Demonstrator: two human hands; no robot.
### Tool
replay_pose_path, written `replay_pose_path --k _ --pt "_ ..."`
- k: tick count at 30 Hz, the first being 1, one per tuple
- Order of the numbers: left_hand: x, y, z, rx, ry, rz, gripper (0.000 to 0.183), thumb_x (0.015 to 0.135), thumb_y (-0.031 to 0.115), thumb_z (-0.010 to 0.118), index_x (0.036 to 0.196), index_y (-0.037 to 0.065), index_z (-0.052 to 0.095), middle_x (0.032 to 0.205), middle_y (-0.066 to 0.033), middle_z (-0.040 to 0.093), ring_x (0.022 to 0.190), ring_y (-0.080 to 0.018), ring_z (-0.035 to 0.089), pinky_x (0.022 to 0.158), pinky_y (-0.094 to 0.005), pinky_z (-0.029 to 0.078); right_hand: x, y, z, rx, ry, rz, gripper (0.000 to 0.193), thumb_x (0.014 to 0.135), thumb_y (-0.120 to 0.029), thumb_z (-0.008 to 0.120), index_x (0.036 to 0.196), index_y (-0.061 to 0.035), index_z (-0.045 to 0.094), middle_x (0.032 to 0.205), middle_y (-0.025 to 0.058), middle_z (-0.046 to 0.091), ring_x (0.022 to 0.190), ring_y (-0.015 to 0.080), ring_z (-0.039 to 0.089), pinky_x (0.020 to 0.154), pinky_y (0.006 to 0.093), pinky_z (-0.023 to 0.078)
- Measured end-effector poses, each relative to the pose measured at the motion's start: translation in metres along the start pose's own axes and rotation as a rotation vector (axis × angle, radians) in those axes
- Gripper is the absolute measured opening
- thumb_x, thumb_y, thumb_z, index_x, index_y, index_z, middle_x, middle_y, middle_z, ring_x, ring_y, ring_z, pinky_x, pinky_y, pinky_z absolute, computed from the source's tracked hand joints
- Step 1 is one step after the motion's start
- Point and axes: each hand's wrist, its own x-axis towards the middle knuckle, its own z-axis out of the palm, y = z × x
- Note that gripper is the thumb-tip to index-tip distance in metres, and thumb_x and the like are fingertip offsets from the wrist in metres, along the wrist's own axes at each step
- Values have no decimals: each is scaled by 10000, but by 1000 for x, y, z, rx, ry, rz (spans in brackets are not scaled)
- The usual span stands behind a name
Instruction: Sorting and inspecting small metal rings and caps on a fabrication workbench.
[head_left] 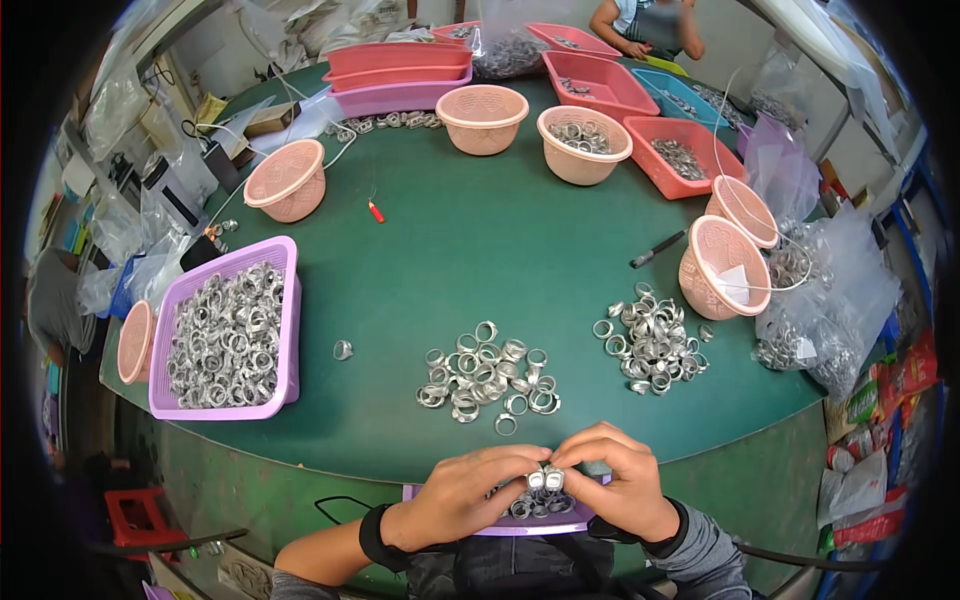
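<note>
Close to my body, my left hand [452, 496] and my right hand [628, 484] meet at the fingertips. Each pinches a silver metal ring; the left ring [536, 481] and the right ring [554, 480] are side by side with their pale squarish faces showing. Under them, a purple basket [566, 529] at my lap holds more rings, partly hidden by my hands. Just beyond the table edge lies a loose pile of rings [485, 372]. Another ring pile [655, 342] is farther right, and a single ring [343, 350] rests to the left.
A purple basket [292, 330] full of rings stands at the left. Pink baskets [482, 118] and red trays [655, 170] line the far side. A black pen [658, 249] and a small red item [376, 212] lie on the green table [450, 235]. Plastic bags [840, 290] crowd the right; a person [650, 25] sits opposite.
</note>
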Motion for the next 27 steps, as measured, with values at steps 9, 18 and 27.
replay_pose_path --k 9,18,27 --pt "5 10 10 160 -112 46 304 700 138 667 977 72 560 903 -27 578 794 -204 543 699 -301 410 -26 15 1 1286 -74 721 263 868 -76 424 1119 -1 425 1089 158 455 941 201 517 761 339 474" --pt "-5 -30 2 563 -78 -121 290 669 176 699 916 69 591 678 -34 535 604 -177 519 533 -298 397 13 31 -17 483 -72 821 281 913 -246 419 700 -62 412 617 -2 409 444 72 294 371 203 187" --pt "2 -9 10 219 8 -173 241 711 86 662 932 28 585 644 -55 504 524 -153 496 481 -258 400 4 22 6 1131 -290 832 364 921 -124 376 1240 47 337 1195 147 435 1154 196 410 991 293 329"
